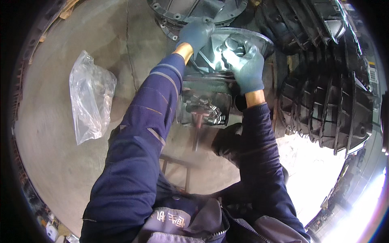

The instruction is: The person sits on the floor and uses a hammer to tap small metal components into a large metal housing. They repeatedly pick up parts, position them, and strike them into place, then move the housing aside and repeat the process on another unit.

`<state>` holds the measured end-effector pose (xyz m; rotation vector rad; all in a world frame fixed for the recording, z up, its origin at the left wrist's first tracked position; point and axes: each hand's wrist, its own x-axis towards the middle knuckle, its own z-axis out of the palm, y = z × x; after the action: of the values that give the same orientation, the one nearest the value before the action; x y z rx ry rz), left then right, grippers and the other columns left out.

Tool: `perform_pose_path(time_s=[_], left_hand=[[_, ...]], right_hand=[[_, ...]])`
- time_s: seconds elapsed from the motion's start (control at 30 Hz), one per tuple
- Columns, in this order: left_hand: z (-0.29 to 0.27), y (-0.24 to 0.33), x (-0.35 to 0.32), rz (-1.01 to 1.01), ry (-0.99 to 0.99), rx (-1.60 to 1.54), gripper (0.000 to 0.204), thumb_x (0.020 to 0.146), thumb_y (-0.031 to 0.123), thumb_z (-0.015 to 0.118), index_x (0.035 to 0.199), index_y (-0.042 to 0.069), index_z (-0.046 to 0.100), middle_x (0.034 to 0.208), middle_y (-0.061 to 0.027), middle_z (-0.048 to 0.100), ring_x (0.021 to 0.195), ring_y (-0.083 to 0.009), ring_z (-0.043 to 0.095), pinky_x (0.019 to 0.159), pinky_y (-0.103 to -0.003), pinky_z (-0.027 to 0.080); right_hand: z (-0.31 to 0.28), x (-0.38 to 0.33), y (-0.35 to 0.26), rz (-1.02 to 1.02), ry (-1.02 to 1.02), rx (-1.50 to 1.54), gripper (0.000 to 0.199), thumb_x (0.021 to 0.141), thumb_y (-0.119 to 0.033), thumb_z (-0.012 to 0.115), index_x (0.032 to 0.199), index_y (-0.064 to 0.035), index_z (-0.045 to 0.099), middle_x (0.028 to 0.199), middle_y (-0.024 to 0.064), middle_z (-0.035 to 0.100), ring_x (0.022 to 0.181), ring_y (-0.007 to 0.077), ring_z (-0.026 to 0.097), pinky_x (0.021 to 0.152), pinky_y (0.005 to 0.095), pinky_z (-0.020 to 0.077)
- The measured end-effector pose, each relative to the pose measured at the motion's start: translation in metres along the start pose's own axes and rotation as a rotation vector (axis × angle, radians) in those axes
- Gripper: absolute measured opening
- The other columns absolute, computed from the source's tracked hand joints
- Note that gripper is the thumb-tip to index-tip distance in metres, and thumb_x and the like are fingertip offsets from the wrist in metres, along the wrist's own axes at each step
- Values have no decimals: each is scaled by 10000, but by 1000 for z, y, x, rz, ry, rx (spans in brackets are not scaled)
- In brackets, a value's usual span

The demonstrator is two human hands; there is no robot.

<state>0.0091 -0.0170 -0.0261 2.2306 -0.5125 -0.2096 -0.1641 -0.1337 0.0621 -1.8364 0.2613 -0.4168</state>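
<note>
Both hands gloved, on grey metal housing [227, 48] top centre. Left hand [196, 34] laid flat on its rim, fingers mostly open. Right hand [245, 60] curled around shiny fitting [235, 45] on top. Tray of bolts [204, 109] just below; plastic bag [90, 95] on floor, well left.

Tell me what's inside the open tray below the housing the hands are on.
The tray holds a heap of short shiny metal cylinders, likely bolts or sleeves, with a reddish-handled tool sticking out. The tray's floor is hidden beneath them, and the grey housing covers its far edge.
</note>
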Motion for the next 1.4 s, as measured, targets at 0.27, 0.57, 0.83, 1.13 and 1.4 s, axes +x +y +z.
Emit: perform_pose_path(time_s=[0.27, 0.57, 0.83, 1.13, 1.4], left_hand=[[8, -9, 6, 45, 10, 71, 507, 1035, 427, 408, 1133, 30, 708, 1208, -267, 687, 1128, -414, 671, 908, -521, 494], [-5, 18, -13, -141, -3, -58, 512, 1044, 466, 456, 1160, 35, 706, 1238, -284, 667, 1117, -407, 680, 913, -490, 524], [0, 1, -3, 35, 61, -23, 507, 961, 456, 498, 1128, 36, 726, 1164, -281, 691, 1106, -464, 656, 955, -517, 505], [-14, 20, -14, 0, 18, -15, 547, 967, 464, 418, 1079, 45, 751, 1104, -261, 714, 1077, -456, 673, 944, -517, 511], [-6, 12, -4, -87, -56, -4, 577, 953, 496, 450, 1123, 28, 742, 1144, -272, 711, 1112, -457, 668, 969, -499, 503]], right_hand=[[9, -99, 58, -97, 336, -635, 520, 762, -237, 805, 1230, -50, 673, 1063, 194, 735, 984, 379, 707, 823, 446, 581], [86, -343, 198, 1078, -196, -232, 347, 899, -258, 772, 1121, -1, 702, 908, 124, 722, 845, 270, 700, 757, 422, 555], [74, -315, 183, 1433, -87, 661, 359, 1027, -430, 584, 1165, -101, 616, 636, -15, 503, 469, 149, 485, 427, 307, 407], [-53, -186, -26, 540, 108, 165, 286, 996, -384, 666, 1035, -102, 635, 706, -12, 582, 553, 105, 544, 478, 290, 431], [-76, -77, -123, -141, 464, -66, 223, 966, -212, 690, 1120, -51, 690, 772, 29, 597, 621, 134, 620, 567, 276, 491]])
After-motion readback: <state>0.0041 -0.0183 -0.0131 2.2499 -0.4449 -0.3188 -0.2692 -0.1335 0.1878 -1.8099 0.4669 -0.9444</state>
